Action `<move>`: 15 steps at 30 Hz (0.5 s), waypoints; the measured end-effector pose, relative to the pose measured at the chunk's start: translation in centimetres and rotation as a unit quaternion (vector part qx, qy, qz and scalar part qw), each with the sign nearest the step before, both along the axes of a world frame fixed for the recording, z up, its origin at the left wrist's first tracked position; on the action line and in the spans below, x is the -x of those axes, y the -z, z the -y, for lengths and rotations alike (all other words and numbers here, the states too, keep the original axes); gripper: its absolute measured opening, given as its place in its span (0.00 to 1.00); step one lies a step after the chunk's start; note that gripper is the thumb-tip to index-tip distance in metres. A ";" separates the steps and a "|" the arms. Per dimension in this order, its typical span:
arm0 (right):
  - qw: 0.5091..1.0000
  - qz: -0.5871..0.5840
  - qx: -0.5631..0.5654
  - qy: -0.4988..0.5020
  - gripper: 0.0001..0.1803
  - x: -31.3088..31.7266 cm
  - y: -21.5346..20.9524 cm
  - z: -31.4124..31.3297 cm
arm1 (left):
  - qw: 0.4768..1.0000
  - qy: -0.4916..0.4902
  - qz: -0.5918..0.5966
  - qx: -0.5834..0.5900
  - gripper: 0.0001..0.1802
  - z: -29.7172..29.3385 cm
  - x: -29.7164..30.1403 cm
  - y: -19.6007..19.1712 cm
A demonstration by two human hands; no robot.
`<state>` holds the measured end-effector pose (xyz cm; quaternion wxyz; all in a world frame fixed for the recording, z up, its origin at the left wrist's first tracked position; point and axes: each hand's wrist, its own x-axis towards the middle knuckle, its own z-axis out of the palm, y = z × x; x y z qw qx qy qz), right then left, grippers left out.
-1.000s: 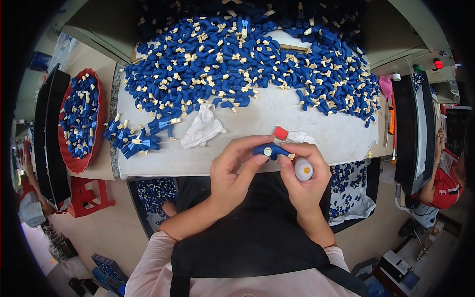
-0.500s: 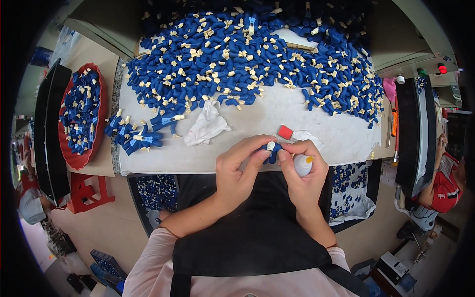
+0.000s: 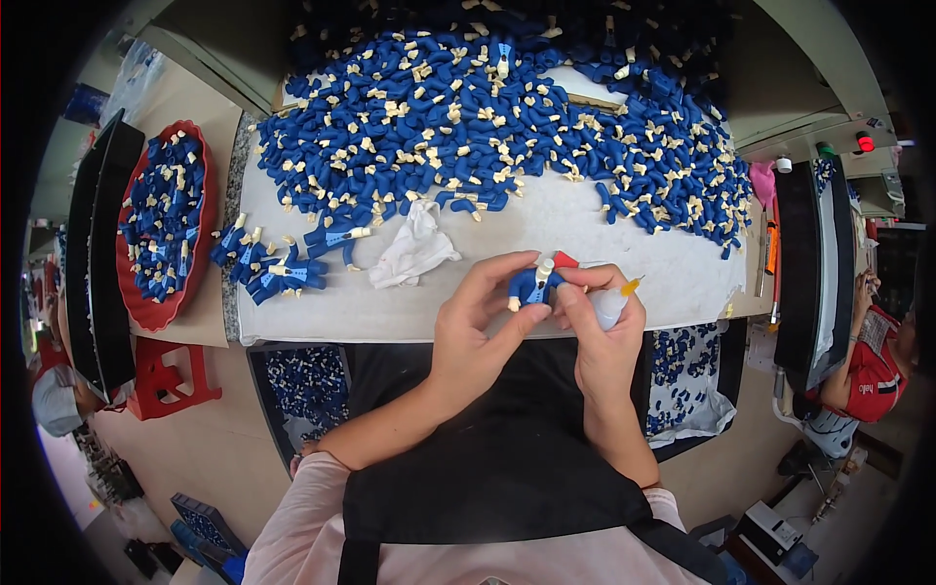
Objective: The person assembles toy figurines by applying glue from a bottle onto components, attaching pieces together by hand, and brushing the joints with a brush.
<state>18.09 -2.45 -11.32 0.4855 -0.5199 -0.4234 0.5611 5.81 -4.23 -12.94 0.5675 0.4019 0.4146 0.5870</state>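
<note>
A small blue figure torso (image 3: 527,289), with a light-blue shirt front, dark tie, cream neck peg and cream hand, is held between my two hands above the table's near edge. My left hand (image 3: 478,312) is closed on its left side with thumb and fingers. At its other side, my right hand (image 3: 606,341) pinches the torso with thumb and forefinger. Tucked in that same right hand is a white squeeze bottle (image 3: 610,308), its yellow nozzle pointing up and right. Just beyond the torso lies a red block-like piece (image 3: 565,259), partly hidden.
Blue arm pieces with cream hands form a big pile (image 3: 439,127) across the back. A crumpled white cloth (image 3: 417,244) lies left of centre, beside several blue torsos (image 3: 283,275). Further left stands a red basin (image 3: 202,229) of torsos. A person (image 3: 873,361) sits at far right.
The torso has been turned so its shirt front now shows. The bottle has tilted, bringing its yellow nozzle out to the right. Both hands stay close together.
</note>
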 end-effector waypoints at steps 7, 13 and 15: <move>0.984 0.122 -0.121 -0.038 0.22 0.5 -0.1 1.5 | 0.960 0.037 0.227 0.160 0.19 0.0 0.6 -0.5; 0.890 0.321 -0.324 -0.015 0.23 0.9 -1.3 1.5 | 0.930 0.118 0.297 0.184 0.17 0.1 1.1 -1.0; 0.873 0.340 -0.350 -0.021 0.21 0.6 -1.3 1.3 | 0.929 0.131 0.293 0.186 0.17 0.0 1.2 -1.0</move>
